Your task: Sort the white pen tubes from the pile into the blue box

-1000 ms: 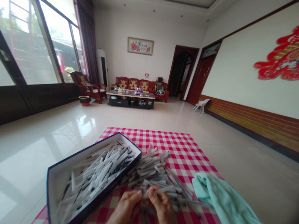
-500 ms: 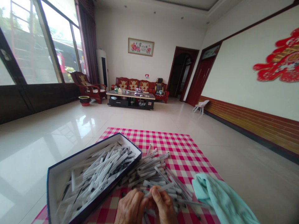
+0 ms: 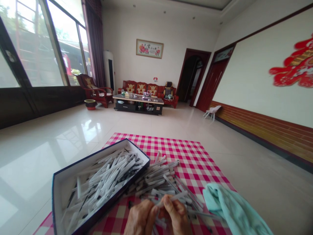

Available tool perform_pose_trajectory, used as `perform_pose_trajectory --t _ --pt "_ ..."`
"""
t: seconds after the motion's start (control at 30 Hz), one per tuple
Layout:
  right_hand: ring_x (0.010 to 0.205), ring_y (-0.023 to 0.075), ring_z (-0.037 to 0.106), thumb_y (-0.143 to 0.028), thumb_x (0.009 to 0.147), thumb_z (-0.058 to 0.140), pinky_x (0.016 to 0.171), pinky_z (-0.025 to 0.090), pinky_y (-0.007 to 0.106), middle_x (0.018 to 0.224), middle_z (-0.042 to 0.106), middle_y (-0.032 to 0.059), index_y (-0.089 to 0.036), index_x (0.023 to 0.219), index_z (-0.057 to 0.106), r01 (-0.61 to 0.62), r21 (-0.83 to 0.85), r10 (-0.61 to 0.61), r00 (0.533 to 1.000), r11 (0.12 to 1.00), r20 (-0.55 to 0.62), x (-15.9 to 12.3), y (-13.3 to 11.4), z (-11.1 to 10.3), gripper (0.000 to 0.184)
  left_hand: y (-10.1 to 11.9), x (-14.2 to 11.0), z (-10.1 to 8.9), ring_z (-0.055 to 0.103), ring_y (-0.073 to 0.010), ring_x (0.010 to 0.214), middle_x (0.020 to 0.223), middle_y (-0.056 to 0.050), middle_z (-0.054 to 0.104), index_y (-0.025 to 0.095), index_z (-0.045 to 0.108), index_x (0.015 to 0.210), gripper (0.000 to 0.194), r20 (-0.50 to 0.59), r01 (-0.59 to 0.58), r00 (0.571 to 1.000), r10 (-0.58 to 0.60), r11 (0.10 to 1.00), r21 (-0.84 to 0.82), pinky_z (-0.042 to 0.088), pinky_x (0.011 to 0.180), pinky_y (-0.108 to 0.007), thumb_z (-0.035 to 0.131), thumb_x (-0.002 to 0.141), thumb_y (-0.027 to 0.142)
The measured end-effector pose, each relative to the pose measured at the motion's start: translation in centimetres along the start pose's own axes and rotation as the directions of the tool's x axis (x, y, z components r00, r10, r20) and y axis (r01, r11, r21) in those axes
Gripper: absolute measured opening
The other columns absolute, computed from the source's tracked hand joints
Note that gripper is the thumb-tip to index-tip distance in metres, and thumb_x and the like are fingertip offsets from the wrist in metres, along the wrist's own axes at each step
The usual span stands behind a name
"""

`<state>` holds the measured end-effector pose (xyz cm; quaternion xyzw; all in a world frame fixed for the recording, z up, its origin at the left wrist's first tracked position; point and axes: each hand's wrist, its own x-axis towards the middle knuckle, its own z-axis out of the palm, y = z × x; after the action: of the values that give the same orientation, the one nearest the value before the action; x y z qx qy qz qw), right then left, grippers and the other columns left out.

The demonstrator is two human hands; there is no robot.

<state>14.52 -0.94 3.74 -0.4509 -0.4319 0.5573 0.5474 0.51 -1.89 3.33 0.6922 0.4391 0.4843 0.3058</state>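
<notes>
My right hand pinches a whitish translucent tube, which looks like a pen barrel, between thumb and fingers. My left hand is closed beside it, its thumb and fingers at the tube's near end. The fingertips of both hands nearly meet, and what lies between them is partly hidden. Around and beyond the hands spreads a loose pile of similar tubes, many with black ends. To the left stands a shallow blue-edged box holding many more of these tubes and thin black pieces.
A mint-green cloth lies at the right on the pink-and-white checked tablecloth. Farther off, across the tiled floor, are a low table, a wooden sofa, an armchair and a small pale chair.
My left hand has turned so its back faces up and has moved right, closing in against my right hand. My right hand keeps the tube. The view has shifted slightly.
</notes>
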Motion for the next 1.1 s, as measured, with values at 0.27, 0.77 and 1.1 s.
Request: perform_pose_trajectory --t 0.27,0.77,1.1 --pt "0.051 0.0133 0.051 -0.046 0.071 0.071 0.051 0.044 0.024 0.052 0.057 -0.0019 -0.019 0.063 0.067 0.091 0.213 -0.055 0.984 0.973 -0.171 1.5 -1.2 -3.0 0.028 -1.1 0.1 -0.5 0.023 -0.0066 0.037 0.045 0.008 0.03 0.02 0.045 0.055 0.049 0.004 0.373 0.916 -0.401 0.848 -0.375 0.022 0.035 -0.02 0.047 0.08 0.062" --pt "0.06 0.0158 0.052 -0.044 0.08 0.063 0.059 0.043 0.027 0.059 0.056 -0.0014 -0.02 0.067 0.062 0.048 0.126 -0.067 0.986 0.991 0.15 0.6 -0.9 -0.8 0.027 1.9 0.6 -1.1 0.044 -0.008 0.05 0.056 0.001 0.058 0.014 0.067 0.08 0.039 0.167 0.441 0.885 -0.434 0.669 -0.598 0.035 0.051 -0.019 0.066 0.073 0.052" --pt "0.057 0.016 0.061 -0.039 0.07 0.075 0.058 0.047 0.027 0.063 0.065 -0.0012 -0.023 0.082 0.069 -0.042 0.115 0.021 0.984 0.992 0.179 0.8 0.6 -0.6 0.021 0.7 0.5 -1.6 0.044 -0.0082 0.052 0.059 0.0 0.056 0.015 0.069 0.077 0.031 0.183 0.3 0.951 -0.25 0.893 -0.336 0.035 0.049 -0.018 0.061 0.079 0.045"
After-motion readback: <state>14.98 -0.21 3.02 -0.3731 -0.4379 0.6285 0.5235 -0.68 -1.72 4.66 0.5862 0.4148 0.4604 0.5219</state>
